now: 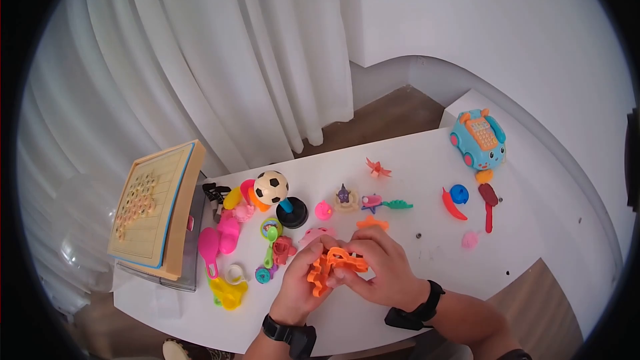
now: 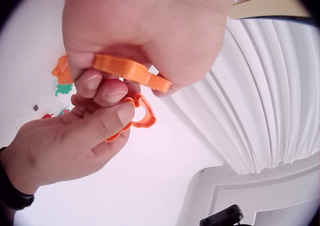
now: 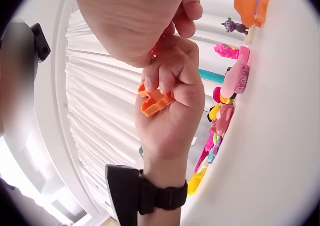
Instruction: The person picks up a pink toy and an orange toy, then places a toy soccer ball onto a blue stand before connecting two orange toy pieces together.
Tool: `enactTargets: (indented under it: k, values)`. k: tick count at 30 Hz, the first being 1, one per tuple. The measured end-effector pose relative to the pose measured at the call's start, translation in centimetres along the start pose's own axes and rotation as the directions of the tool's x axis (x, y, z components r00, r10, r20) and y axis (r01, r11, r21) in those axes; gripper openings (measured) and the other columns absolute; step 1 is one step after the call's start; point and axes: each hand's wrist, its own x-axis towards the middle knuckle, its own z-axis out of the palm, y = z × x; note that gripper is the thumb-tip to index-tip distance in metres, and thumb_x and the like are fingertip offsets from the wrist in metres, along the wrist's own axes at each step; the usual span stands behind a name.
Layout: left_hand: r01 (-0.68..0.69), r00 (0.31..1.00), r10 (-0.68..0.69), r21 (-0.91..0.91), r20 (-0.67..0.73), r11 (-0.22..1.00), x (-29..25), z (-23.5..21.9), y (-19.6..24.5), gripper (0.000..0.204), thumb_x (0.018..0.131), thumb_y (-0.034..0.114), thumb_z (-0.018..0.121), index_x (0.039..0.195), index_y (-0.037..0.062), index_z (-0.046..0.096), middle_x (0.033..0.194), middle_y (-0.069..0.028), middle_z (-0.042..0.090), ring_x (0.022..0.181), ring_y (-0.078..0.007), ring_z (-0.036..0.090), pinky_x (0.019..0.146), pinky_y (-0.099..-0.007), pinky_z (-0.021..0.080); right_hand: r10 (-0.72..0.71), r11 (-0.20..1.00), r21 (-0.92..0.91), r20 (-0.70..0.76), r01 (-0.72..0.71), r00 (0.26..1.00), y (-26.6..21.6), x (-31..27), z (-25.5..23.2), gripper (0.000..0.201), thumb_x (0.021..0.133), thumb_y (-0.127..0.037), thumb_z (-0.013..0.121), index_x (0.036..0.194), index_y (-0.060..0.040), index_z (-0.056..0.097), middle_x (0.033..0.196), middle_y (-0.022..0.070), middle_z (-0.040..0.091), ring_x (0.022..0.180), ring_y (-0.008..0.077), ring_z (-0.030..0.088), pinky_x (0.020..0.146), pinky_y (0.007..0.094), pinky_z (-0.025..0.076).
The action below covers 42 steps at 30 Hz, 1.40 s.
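Note:
Both hands are raised over the near part of the white table, close together. My left hand grips an orange cookie cutter, its edge showing against the palm in the left wrist view. My right hand pinches a second orange cutter between thumb and fingers; its open outline shows in the left wrist view. The two cutters overlap in the head view. Just beyond the hands lies another orange piece, and a pink toy is partly hidden behind the left hand.
Left on the table are a board-game box, a soccer-ball toy, a pink spoon-like toy and a yellow piece. A blue toy phone, a red chili and a red-brown toy lie right.

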Motion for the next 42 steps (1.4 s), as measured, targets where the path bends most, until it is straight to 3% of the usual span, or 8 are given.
enactTargets:
  k: [7,10,12,16,21,30,37,42]
  values:
    - [-0.060,0.996,0.072,0.197,-0.051,0.979,-0.4,0.2,-0.1,0.038,0.115,0.038,0.038,0.103,0.0070,0.056,0.092,-0.0098,0.067,0.059,-0.0192,0.062,0.054,-0.0274,0.046,0.115,0.993,0.021,-0.006,-0.114,0.993,0.7,-0.9,0.1,0.019,0.099,-0.015,0.072,0.107,-0.0025,0.061,0.092,0.0133,0.065,0.070,0.0316,0.065,0.062,0.0371,0.053]
    - [-0.177,0.950,0.277,0.486,-0.141,0.856,-0.4,0.8,-0.2,0.047,0.114,0.049,0.039,0.096,0.0073,0.053,0.071,-0.0082,0.059,0.044,-0.0194,0.055,0.045,-0.0283,0.044,0.251,0.962,0.084,0.094,-0.259,0.963,-0.3,-1.7,0.0,0.016,0.103,-0.016,0.067,0.109,-0.0019,0.061,0.082,0.0120,0.065,0.064,0.0310,0.065,0.059,0.0372,0.052]
    - [-0.260,0.935,0.355,0.689,0.004,0.676,-0.6,0.1,-0.1,0.052,0.115,0.054,0.036,0.097,0.0077,0.052,0.075,-0.0069,0.056,0.048,-0.0169,0.054,0.047,-0.0256,0.045,0.261,0.956,0.101,0.134,-0.276,0.956,-0.3,-2.1,0.3,0.017,0.104,-0.016,0.065,0.110,-0.0008,0.061,0.080,0.0092,0.067,0.062,0.0242,0.065,0.060,0.0335,0.052]
    - [-0.284,0.925,0.378,0.580,-0.044,0.763,-0.2,0.4,-0.3,0.051,0.114,0.055,0.033,0.102,0.0089,0.050,0.081,-0.0063,0.051,0.051,-0.0152,0.052,0.048,-0.0252,0.044,0.378,0.874,0.245,0.196,-0.419,0.905,-0.7,-2.1,0.5,0.021,0.108,-0.022,0.063,0.112,-0.0008,0.061,0.073,0.0092,0.065,0.059,0.0208,0.064,0.059,0.0314,0.051]
    - [-0.306,0.945,0.325,0.272,-0.026,0.912,-0.4,0.2,-0.4,0.019,0.114,0.027,0.039,0.116,0.0101,0.047,0.093,-0.0068,0.051,0.064,-0.0165,0.056,0.056,-0.0290,0.047,0.396,0.859,0.261,0.205,-0.440,0.895,-0.6,-1.9,0.5,0.023,0.108,-0.022,0.062,0.114,-0.0003,0.060,0.074,0.0087,0.066,0.060,0.0174,0.064,0.060,0.0298,0.051]
    - [-0.365,0.926,0.366,0.452,0.090,0.814,-0.4,0.3,-0.5,0.031,0.103,-0.002,0.064,0.130,0.0041,0.050,0.120,-0.0075,0.062,0.108,-0.0151,0.066,0.091,-0.0315,0.058,0.429,0.844,0.262,0.195,-0.468,0.882,-0.3,-1.9,0.0,0.017,0.108,-0.016,0.055,0.112,0.0007,0.056,0.080,0.0117,0.068,0.065,0.0209,0.066,0.062,0.0334,0.052]
    - [-0.318,0.938,0.344,0.506,0.045,0.801,-0.2,0.8,-0.5,0.030,0.103,0.004,0.070,0.128,0.0019,0.054,0.121,-0.0084,0.066,0.107,-0.0151,0.070,0.085,-0.0299,0.061,0.423,0.792,0.332,0.307,-0.513,0.852,0.1,-2.1,-0.5,0.022,0.108,-0.020,0.049,0.118,0.0000,0.052,0.080,0.0120,0.066,0.065,0.0226,0.065,0.063,0.0341,0.051]
    - [-0.147,0.981,0.192,0.543,-0.027,0.827,-0.6,0.9,0.1,0.017,0.103,0.010,0.071,0.116,0.0025,0.063,0.101,-0.0030,0.070,0.084,-0.0063,0.068,0.060,-0.0204,0.054,0.358,0.822,0.328,0.340,-0.466,0.870,0.2,-2.2,-0.5,0.034,0.108,-0.032,0.055,0.118,0.0006,0.053,0.078,0.0116,0.065,0.064,0.0247,0.065,0.063,0.0339,0.051]
